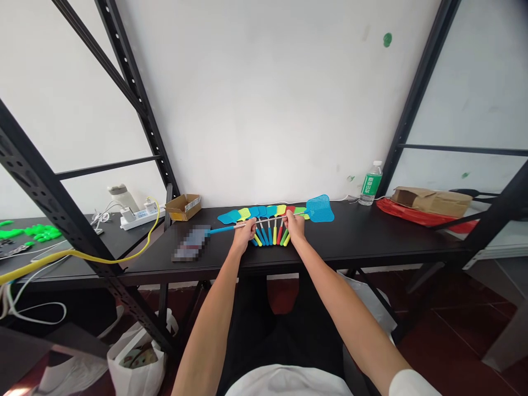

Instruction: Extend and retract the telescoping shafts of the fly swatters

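Observation:
Both of my hands hold a blue fly swatter (320, 209) crosswise above the table. Its blue mesh head points right and its blue handle points left. My left hand (246, 230) is closed around the metal shaft near the handle. Closer to the head, my right hand (294, 225) grips the same shaft. Under and behind my hands, several more fly swatters (270, 232) lie fanned side by side, heads toward the wall and handles toward me. They are blue, yellow, red and green; my hands hide parts of them.
A phone-like flat object (192, 243), blurred out, lies left on the black table (350, 236), near a small open cardboard box (183, 208). Right stand a water bottle (370, 184) and brown packaging (429, 201) on red plastic. A yellow cable (136, 256) crosses the left rack post.

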The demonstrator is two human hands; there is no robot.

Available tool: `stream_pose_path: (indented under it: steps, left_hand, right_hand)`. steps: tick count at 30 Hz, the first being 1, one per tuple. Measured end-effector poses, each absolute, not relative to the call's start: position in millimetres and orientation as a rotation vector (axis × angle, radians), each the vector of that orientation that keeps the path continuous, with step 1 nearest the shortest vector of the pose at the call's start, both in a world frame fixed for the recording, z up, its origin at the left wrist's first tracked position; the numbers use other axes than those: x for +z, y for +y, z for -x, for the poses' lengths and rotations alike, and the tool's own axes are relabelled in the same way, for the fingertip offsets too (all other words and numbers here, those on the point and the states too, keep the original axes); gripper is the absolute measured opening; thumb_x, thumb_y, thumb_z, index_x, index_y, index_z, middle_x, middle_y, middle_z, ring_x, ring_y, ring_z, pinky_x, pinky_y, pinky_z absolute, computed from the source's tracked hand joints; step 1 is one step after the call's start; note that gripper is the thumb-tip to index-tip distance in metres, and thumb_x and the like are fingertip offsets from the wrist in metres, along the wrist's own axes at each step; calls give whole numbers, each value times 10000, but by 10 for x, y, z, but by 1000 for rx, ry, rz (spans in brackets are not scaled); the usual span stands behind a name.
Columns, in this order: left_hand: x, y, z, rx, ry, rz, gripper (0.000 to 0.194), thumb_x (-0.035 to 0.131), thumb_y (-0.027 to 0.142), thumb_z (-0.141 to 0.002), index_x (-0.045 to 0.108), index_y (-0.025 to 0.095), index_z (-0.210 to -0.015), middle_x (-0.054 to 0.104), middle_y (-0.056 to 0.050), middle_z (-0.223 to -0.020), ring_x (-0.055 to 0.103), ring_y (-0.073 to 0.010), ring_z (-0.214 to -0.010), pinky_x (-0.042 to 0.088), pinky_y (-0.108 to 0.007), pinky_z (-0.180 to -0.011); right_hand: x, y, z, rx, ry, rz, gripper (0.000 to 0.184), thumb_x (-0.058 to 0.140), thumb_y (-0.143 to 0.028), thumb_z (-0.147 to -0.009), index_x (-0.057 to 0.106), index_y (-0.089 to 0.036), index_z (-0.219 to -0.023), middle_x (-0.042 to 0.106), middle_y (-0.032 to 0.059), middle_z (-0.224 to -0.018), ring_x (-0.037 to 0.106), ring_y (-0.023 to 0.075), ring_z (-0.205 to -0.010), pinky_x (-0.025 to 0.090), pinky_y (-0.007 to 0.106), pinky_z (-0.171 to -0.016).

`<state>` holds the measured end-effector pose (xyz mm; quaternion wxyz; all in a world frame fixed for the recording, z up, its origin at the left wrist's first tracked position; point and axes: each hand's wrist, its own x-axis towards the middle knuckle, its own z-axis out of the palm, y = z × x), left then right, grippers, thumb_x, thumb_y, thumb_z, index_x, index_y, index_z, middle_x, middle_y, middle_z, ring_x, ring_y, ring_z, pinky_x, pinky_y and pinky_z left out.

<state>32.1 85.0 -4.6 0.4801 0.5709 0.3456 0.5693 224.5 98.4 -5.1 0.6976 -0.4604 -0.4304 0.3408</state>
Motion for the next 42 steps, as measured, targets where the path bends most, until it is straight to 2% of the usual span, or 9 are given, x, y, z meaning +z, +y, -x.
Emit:
stream_pose_path:
  steps: [16, 24, 42]
  left_hand:
    - [-49, 850, -320, 1388, 853, -1390, 424, 614, 424, -858, 442, 188, -551, 298, 61, -456, 223, -57, -390, 177, -229, -408]
    - [-37, 849, -322, 1394, 863, -1394, 416, 607, 420, -850, 424, 194, -553, 286, 64, -458, 213, -57, -393, 179, -227, -406]
    - [22, 764, -330, 1380, 870, -1386, 414, 604, 430, -846, 425, 196, -555, 297, 60, -467, 212, -62, -406, 187, -228, -409]
  right_hand:
    - [-101, 1056, -2269, 723, -895, 1033, 378, 552, -320, -826, 526, -216, -463, 546, 13, -461, 530, 139, -461, 406, 255, -472]
    - [-140, 1105, -2309, 702, -841, 1057, 365, 538, -335, -822, 540, -212, -478, 536, 11, -445, 464, 126, -403, 362, 258, -426]
    - [-169, 1173, -2545, 576, -807, 1147, 348, 523, -362, -823, 549, -218, -507, 530, 7, -446, 501, 154, -442, 391, 266, -465]
